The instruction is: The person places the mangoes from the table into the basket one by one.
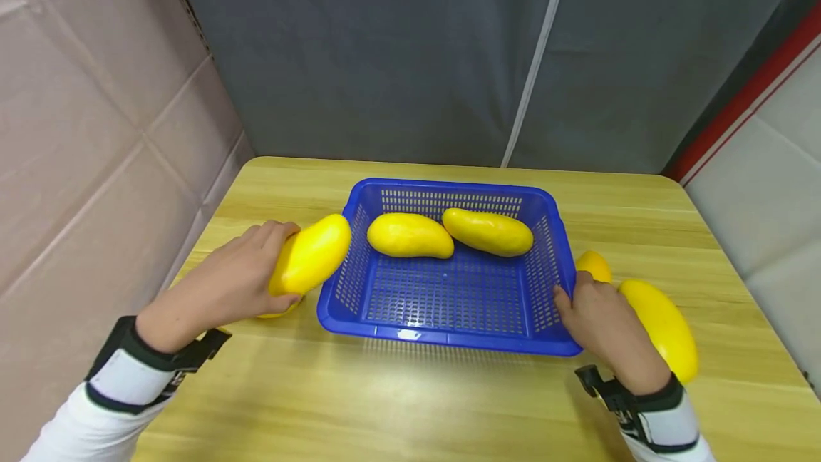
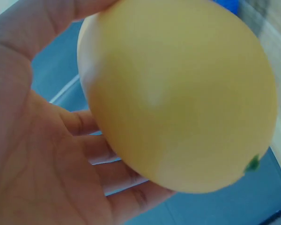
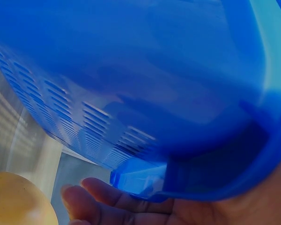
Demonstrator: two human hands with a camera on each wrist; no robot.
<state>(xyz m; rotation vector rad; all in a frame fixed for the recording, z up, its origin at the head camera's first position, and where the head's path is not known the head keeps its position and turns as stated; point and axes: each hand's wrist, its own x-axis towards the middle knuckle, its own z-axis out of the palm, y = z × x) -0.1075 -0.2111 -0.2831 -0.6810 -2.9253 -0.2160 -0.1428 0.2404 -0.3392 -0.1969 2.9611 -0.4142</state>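
Note:
My left hand (image 1: 234, 276) grips a plump yellow mango (image 1: 314, 252) just off the left end of a blue plastic basket (image 1: 449, 339). In the left wrist view that mango (image 2: 187, 93) fills most of the picture and shows a small green mark. Below it, a sliver of another yellow fruit (image 1: 280, 313) peeks out. Two yellow mangoes, one on the left (image 1: 410, 235) and one on the right (image 1: 489, 232), lie along the basket's far side. My right hand (image 1: 599, 323) holds the basket's right rim, thumb on the inner side and fingers beneath the lip.
Right of the basket are two more mangoes, a partly hidden one (image 1: 594, 266) and a larger one (image 1: 663, 330) beside my right hand. Everything stands on a wood-grain table (image 1: 410, 405). A grey curtain (image 1: 372, 55) hangs behind it, with pale padded walls (image 1: 83, 127) at the sides.

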